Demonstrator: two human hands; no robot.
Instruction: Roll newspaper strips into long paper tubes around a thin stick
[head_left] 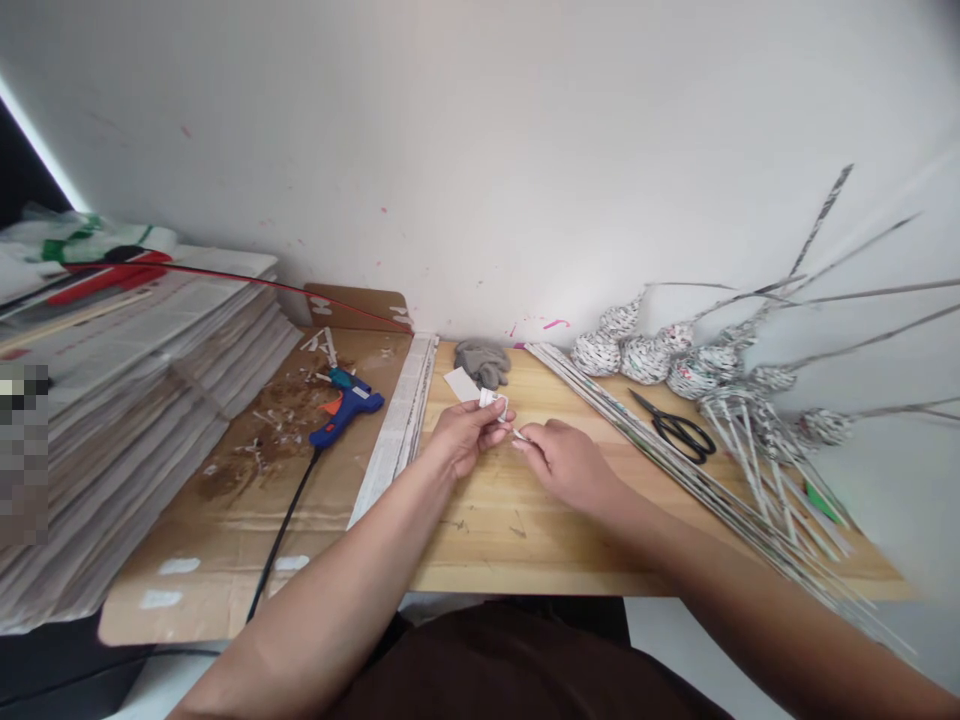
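My left hand (469,435) is closed around a small white piece (493,402) that looks like folded paper or card. Just to its right, my right hand (559,455) pinches a thin pale strip (519,435), whose far end reaches toward the left fingers. Whether the strip joins the white piece is too small to tell. Behind the left fingers lie a flat white card (460,383) and a crumpled grey cloth or glove (484,362). Both hands are held over the wooden tabletop (495,550).
A blue glue gun (346,412) rests on stained cardboard (225,545), beside stacked newspapers (150,430). Folded newspaper strips (394,430) lie left of my hands. Rightward are long paper rods (637,430), black scissors (679,430) and several woven paper gourd shapes (645,358) with long stems.
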